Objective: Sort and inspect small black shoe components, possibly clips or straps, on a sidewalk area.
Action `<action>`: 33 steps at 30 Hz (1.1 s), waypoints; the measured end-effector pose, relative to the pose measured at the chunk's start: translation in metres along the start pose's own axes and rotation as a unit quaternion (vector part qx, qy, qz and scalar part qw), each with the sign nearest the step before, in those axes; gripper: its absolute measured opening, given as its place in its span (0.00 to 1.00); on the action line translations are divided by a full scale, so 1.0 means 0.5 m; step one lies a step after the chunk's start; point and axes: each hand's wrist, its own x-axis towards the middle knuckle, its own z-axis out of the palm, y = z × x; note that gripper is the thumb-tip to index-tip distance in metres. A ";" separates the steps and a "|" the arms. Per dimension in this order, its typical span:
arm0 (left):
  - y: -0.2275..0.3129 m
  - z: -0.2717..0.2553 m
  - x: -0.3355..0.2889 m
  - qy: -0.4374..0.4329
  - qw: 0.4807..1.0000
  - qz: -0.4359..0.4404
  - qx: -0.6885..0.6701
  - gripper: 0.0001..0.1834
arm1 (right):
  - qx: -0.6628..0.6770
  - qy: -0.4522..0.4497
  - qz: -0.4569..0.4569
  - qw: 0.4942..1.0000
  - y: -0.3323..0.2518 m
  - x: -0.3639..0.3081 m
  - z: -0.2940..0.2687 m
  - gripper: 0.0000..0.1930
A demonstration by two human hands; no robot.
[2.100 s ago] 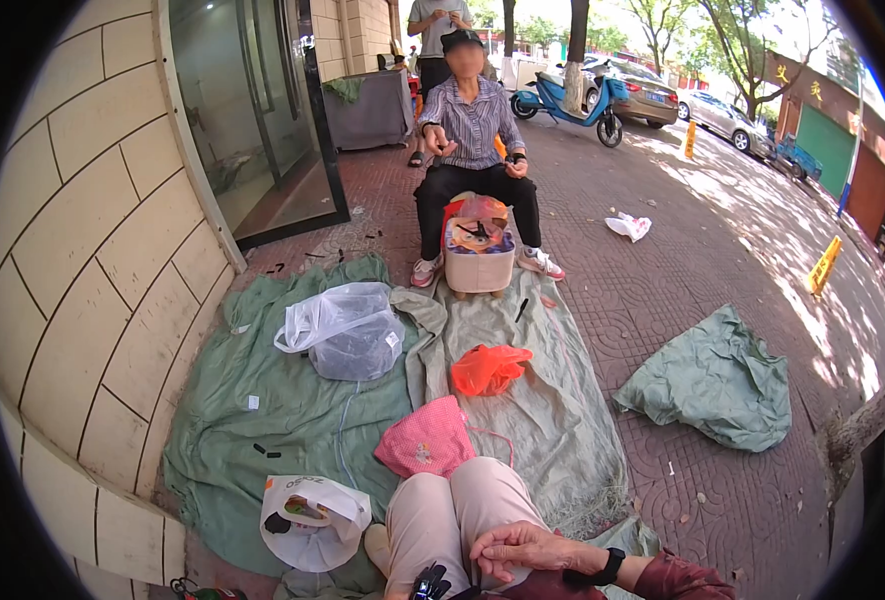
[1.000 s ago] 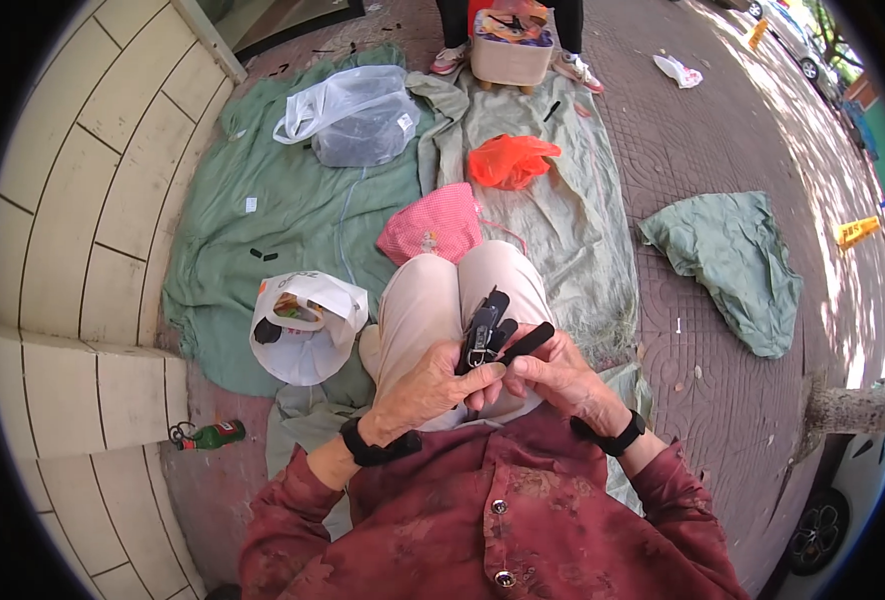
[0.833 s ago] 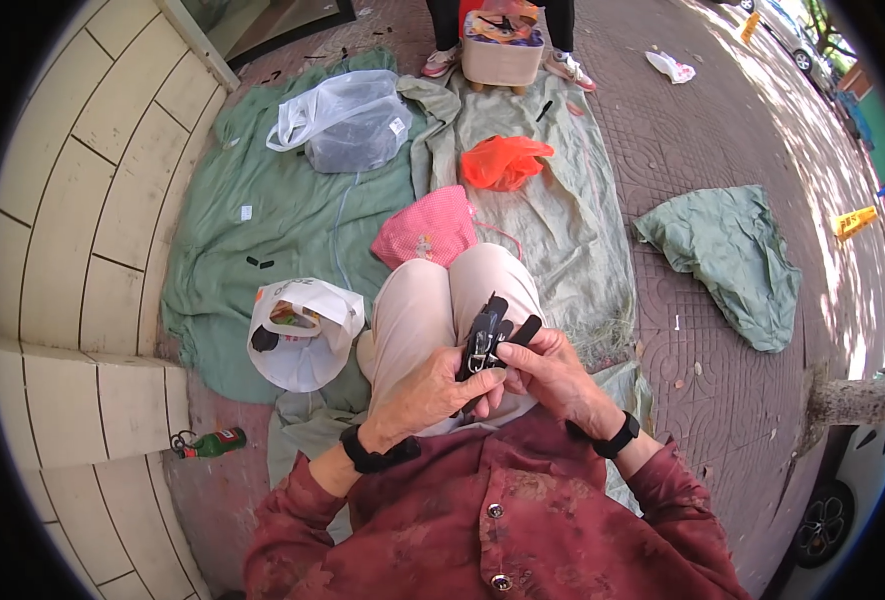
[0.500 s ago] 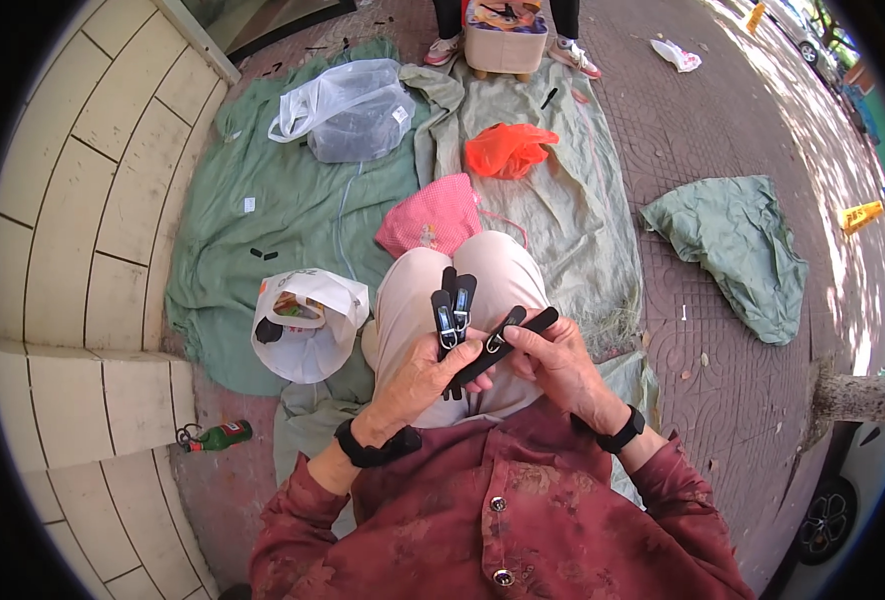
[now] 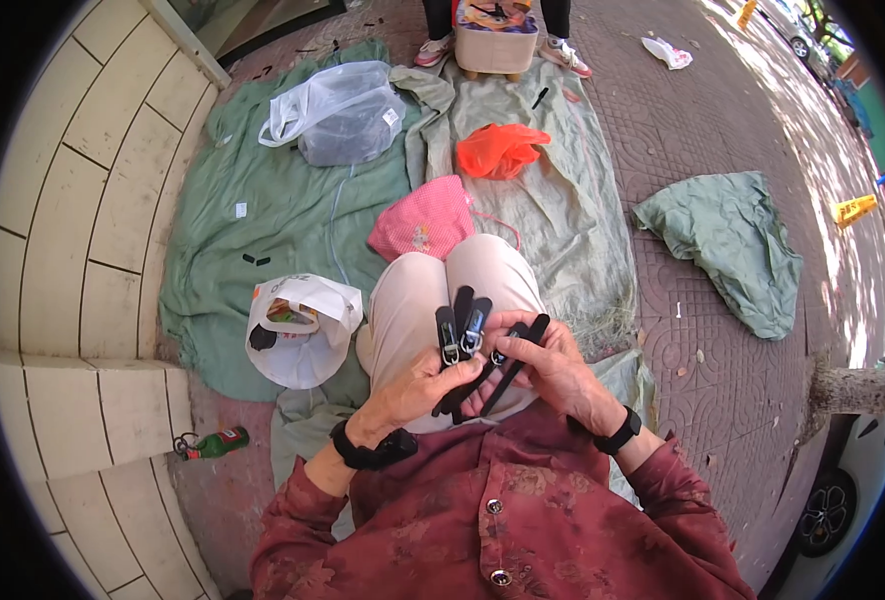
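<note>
Over my lap, my left hand [image 5: 411, 388] pinches several flat black strips [image 5: 457, 318] with rounded ends and shiny metal rings and fittings. They fan upward from between the thumb and fingers, their lower ends showing beneath the hand. Close beside it, my right hand [image 5: 555, 372] holds another black strip piece [image 5: 519, 352] with a metal ring, tilted up to the right between thumb and fingers. Its lower end lies beside the strips in my left hand. Part of each piece is covered by my fingers, and their exact kind does not show.
Before my knees lies a pink checked cloth [image 5: 425, 218]. Green sheeting [image 5: 293, 225] carries a white bag [image 5: 308, 350], a clear bag [image 5: 348, 115] and a red bag [image 5: 503, 152]. A green bottle [image 5: 225, 441] lies left. Someone's shoes flank a beige bin [image 5: 496, 52] ahead.
The piece in my right hand has swung steeper, and its end now sits lower. The strips in my left hand have moved slightly down and right. My right fingers have shifted around the ring.
</note>
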 end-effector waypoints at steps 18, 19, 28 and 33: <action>-0.013 -0.005 0.006 0.027 0.999 -0.030 0.020 0.20 | 0.009 -0.042 -0.010 0.999 0.006 0.002 -0.014 0.10; -0.012 -0.003 0.007 0.015 0.999 -0.026 0.014 0.20 | 0.019 -0.034 -0.008 0.999 0.009 0.004 -0.016 0.11; -0.005 -0.012 0.015 -0.055 0.997 -0.050 -0.009 0.17 | -0.012 -0.067 -0.015 0.998 -0.007 0.008 -0.004 0.26; -0.012 -0.015 0.013 -0.086 0.996 -0.036 -0.005 0.18 | -0.035 -0.066 -0.010 0.997 -0.004 0.009 -0.005 0.25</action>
